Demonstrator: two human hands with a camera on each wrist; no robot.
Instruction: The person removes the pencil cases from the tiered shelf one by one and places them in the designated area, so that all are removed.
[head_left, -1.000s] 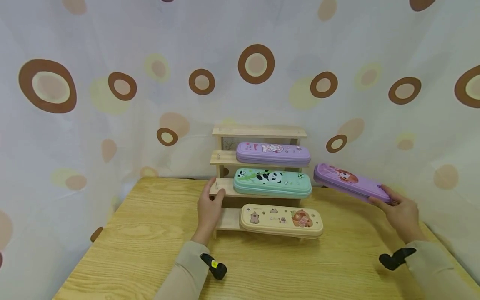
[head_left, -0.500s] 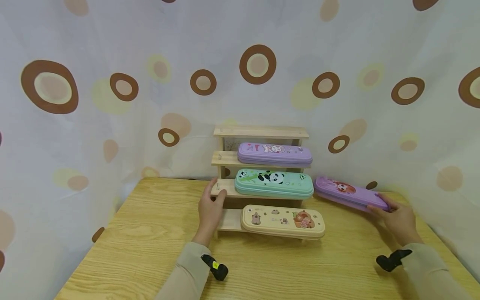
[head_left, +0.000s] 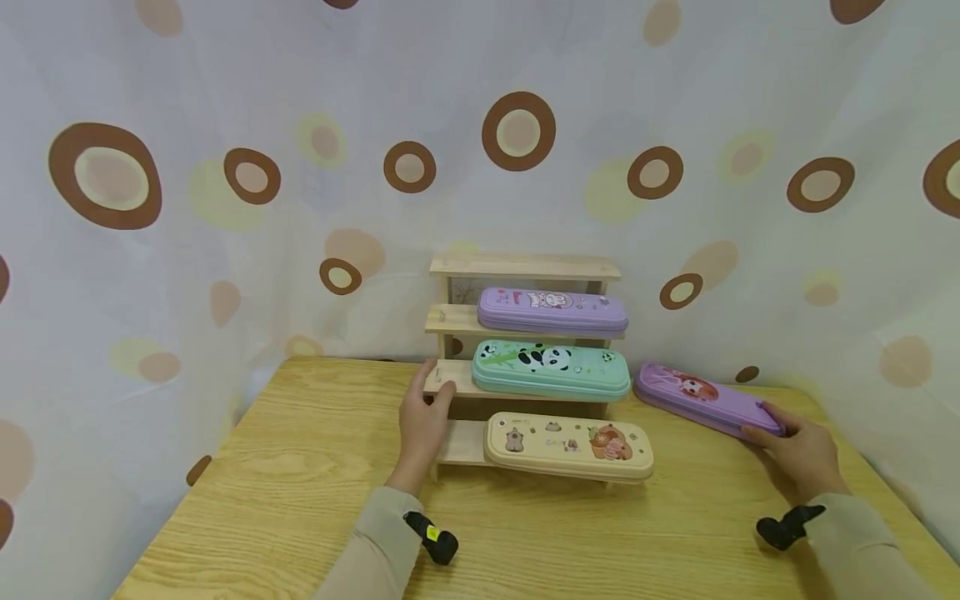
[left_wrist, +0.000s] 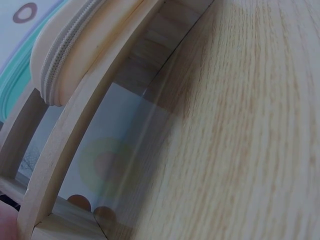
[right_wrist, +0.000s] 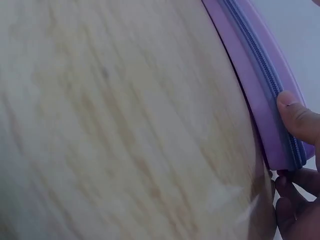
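My right hand (head_left: 802, 450) holds the right end of a purple pencil case (head_left: 705, 398) with a red-haired girl printed on its lid. In the right wrist view the thumb lies on the zipper side of this pencil case (right_wrist: 260, 85), and fingers are at its end, close to the tabletop. My left hand (head_left: 422, 421) grips the left end of a stepped wooden rack (head_left: 450, 375), thumb at the front of a tier. On the rack's tiers lie a lilac pencil case (head_left: 551, 311), a mint panda pencil case (head_left: 551, 371) and a cream pencil case (head_left: 570, 447).
The rack's top tier (head_left: 525, 267) bears no case. Right ends of the cases reach to or past the tier ends. The wooden table (head_left: 300, 500) backs onto a patterned curtain (head_left: 300, 100).
My right hand has lowered the purple pencil case from the air to the tabletop, right of the rack. The left hand stays at the rack.
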